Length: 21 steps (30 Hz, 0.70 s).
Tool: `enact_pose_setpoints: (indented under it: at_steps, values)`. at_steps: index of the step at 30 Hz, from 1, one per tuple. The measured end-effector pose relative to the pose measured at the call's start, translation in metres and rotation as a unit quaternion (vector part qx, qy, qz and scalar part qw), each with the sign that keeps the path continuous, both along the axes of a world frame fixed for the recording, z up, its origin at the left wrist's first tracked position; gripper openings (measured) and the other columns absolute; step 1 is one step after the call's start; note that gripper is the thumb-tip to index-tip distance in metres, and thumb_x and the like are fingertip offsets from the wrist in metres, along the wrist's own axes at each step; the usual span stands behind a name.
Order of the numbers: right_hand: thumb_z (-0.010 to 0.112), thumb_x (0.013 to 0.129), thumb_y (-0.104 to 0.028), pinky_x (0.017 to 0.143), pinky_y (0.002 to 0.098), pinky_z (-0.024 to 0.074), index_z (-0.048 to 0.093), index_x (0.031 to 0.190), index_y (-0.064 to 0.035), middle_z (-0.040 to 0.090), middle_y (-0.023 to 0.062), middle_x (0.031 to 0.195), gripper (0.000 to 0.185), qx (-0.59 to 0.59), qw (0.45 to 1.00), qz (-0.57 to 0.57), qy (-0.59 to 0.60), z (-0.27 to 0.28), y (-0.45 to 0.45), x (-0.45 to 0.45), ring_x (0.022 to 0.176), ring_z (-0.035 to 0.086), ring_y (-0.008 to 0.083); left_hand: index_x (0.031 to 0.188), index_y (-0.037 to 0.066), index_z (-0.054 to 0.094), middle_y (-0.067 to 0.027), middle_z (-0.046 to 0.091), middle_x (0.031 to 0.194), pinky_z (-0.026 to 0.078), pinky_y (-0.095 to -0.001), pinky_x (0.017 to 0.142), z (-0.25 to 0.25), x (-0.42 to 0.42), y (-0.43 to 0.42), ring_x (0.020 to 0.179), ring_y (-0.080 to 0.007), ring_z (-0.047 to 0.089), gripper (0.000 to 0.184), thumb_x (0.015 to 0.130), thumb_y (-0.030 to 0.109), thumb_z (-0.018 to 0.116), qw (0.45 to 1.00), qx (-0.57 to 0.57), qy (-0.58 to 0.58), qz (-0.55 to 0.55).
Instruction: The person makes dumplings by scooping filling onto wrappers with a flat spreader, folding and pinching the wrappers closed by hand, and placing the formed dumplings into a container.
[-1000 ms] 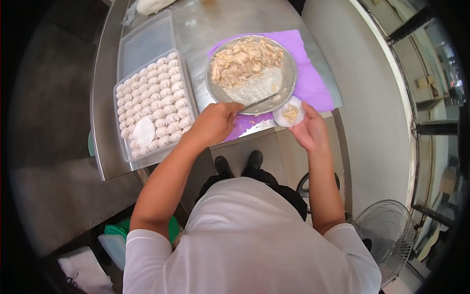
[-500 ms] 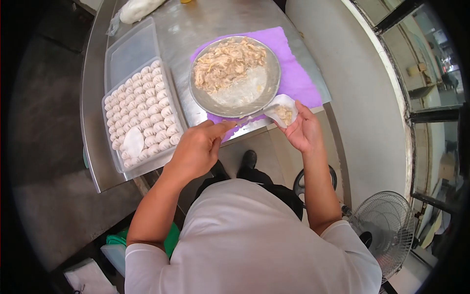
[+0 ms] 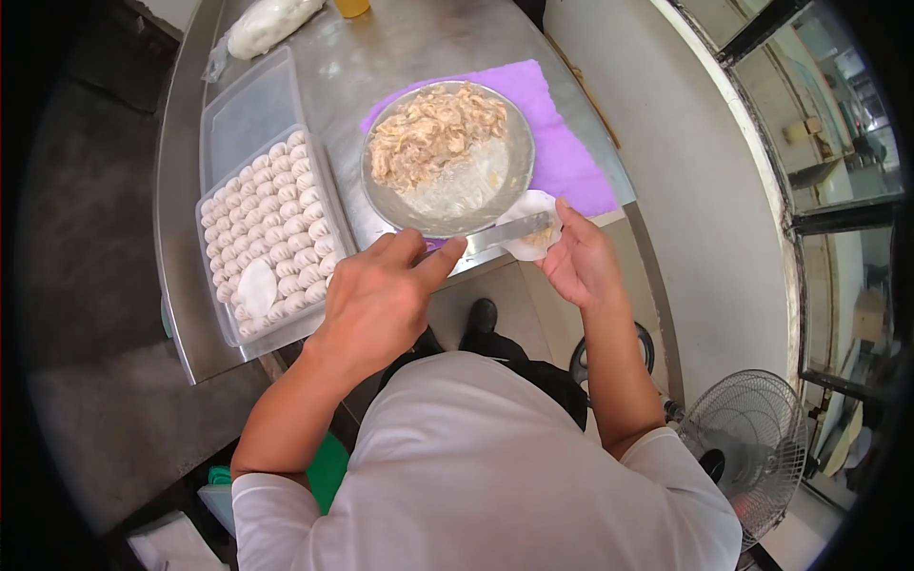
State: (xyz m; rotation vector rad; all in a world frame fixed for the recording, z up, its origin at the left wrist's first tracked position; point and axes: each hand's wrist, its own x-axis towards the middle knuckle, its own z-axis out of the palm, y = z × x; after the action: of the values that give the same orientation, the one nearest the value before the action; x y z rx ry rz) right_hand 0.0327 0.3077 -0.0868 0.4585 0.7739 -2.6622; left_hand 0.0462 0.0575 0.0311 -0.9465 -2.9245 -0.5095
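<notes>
My left hand [image 3: 381,295] is closed round the handle of a flat metal spatula [image 3: 509,231]. Its blade lies over a round white wrapper [image 3: 533,205], against a bit of pale filling [image 3: 538,240]. From the right, my right hand [image 3: 583,259] holds the wrapper between thumb and fingers, just off the table's front edge. Next to both hands, a round metal pan [image 3: 522,162] holds a heap of minced filling [image 3: 433,133] on a purple cloth [image 3: 571,167]. Pleated dumplings [image 3: 276,219] fill a plastic box [image 3: 338,224] at the left; a loose wrapper [image 3: 257,287] rests on them.
A clear lid [image 3: 249,105] lies behind the box on the metal table [image 3: 333,57]. A white bag [image 3: 271,24] and a yellow container [image 3: 352,8] stand farther back. At the right are a wall [image 3: 666,143] and a fan [image 3: 747,438].
The spatula has gone from the pan to the wrapper, its blade now flat over it. My left hand has turned more palm-down. The view has shifted, moving the table scene leftward.
</notes>
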Motion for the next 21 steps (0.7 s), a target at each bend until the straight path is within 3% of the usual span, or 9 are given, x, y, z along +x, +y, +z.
enact_pose_setpoints:
  at_steps: [4,6,9,11,16,17,18,19,21]
  values:
    - [0.047,0.108,-0.027,0.108,0.0478,0.0462,0.047,0.136,0.0078,0.059,0.0191,0.133,0.045,0.012,0.999,0.016,0.025,0.002,-0.007,0.0,0.125,0.059,0.0306,0.122,0.01,0.072,-0.0115,0.062,0.083,0.053,-0.0421,0.064,-0.001,-0.006,-0.002,0.077,-0.0312,0.065,0.051,0.073,-0.005,0.065,0.999,-0.022,-0.02,-0.015]
    - [0.048,0.108,-0.027,0.108,0.0475,0.0469,0.048,0.136,0.0084,0.06,0.0191,0.132,0.045,0.023,0.999,0.012,0.022,-0.002,-0.008,0.003,0.123,0.06,0.0304,0.121,0.008,0.071,-0.0142,0.064,0.084,0.053,-0.0443,0.066,0.01,-0.007,-0.013,0.077,-0.0342,0.066,0.048,0.075,-0.005,0.063,0.998,-0.018,-0.051,0.024]
    - [0.05,0.107,-0.024,0.105,0.0485,0.0487,0.049,0.135,0.0089,0.061,0.0189,0.131,0.043,0.092,0.995,0.014,0.038,-0.002,-0.007,0.005,0.12,0.062,0.0307,0.12,0.006,0.071,-0.0168,0.065,0.085,0.053,-0.0459,0.069,-0.025,-0.026,-0.027,0.077,-0.0365,0.066,0.045,0.078,-0.004,0.061,0.99,-0.061,-0.051,0.121]
    - [0.053,0.105,-0.02,0.102,0.0476,0.0512,0.048,0.136,0.0086,0.062,0.0186,0.129,0.043,0.059,0.997,0.024,0.035,0.005,-0.011,0.005,0.119,0.063,0.0303,0.122,0.006,0.07,-0.0173,0.065,0.087,0.053,-0.0457,0.072,-0.076,-0.042,-0.034,0.078,-0.0373,0.065,0.042,0.082,-0.001,0.062,0.987,-0.057,-0.039,0.143]
    - [0.059,0.101,-0.017,0.103,0.045,0.0509,0.05,0.134,0.0076,0.063,0.0167,0.126,0.042,-0.062,0.995,0.072,-0.022,0.042,-0.042,0.001,0.119,0.063,0.0283,0.128,0.003,0.066,-0.0143,0.069,0.099,0.054,-0.0444,0.08,-0.082,-0.03,-0.025,0.086,-0.0343,0.068,0.034,0.095,0.01,0.063,0.985,0.021,0.069,0.156]
    - [0.06,0.1,-0.017,0.103,0.044,0.0503,0.051,0.132,0.0075,0.064,0.0158,0.125,0.042,-0.073,0.994,0.074,-0.042,0.045,-0.051,0.0,0.118,0.063,0.0273,0.127,0.0,0.064,-0.0127,0.07,0.104,0.055,-0.043,0.083,-0.075,-0.025,-0.017,0.092,-0.0304,0.068,0.033,0.097,0.014,0.064,0.907,0.305,-0.204,0.208]
    - [0.06,0.1,-0.017,0.103,0.044,0.0503,0.051,0.132,0.0075,0.064,0.0158,0.125,0.042,-0.074,0.993,0.086,-0.046,0.046,-0.061,-0.001,0.118,0.063,0.0273,0.127,-0.002,0.063,-0.0111,0.07,0.11,0.056,-0.0416,0.086,-0.072,-0.019,-0.015,0.097,-0.0266,0.069,0.033,0.1,0.018,0.064,0.679,0.544,-0.436,0.228]
    - [0.06,0.098,-0.015,0.105,0.0427,0.0487,0.051,0.133,0.0067,0.064,0.0145,0.125,0.042,-0.015,0.995,0.098,-0.006,0.046,-0.071,-0.002,0.118,0.062,0.0258,0.127,-0.002,0.063,-0.0111,0.07,0.11,0.056,-0.0416,0.086,-0.073,-0.014,-0.018,0.097,-0.0266,0.069,0.033,0.1,0.018,0.064,0.675,0.549,-0.43,0.239]
    - [0.061,0.097,-0.012,0.106,0.0414,0.0471,0.05,0.133,0.006,0.063,0.0133,0.124,0.041,0.042,0.991,0.121,0.036,0.043,-0.085,-0.002,0.118,0.062,0.0244,0.123,-0.005,0.063,-0.0122,0.069,0.117,0.057,-0.0359,0.088,-0.075,-0.006,-0.026,0.1,-0.02,0.07,0.032,0.101,0.018,0.065,0.564,0.627,-0.491,0.216]
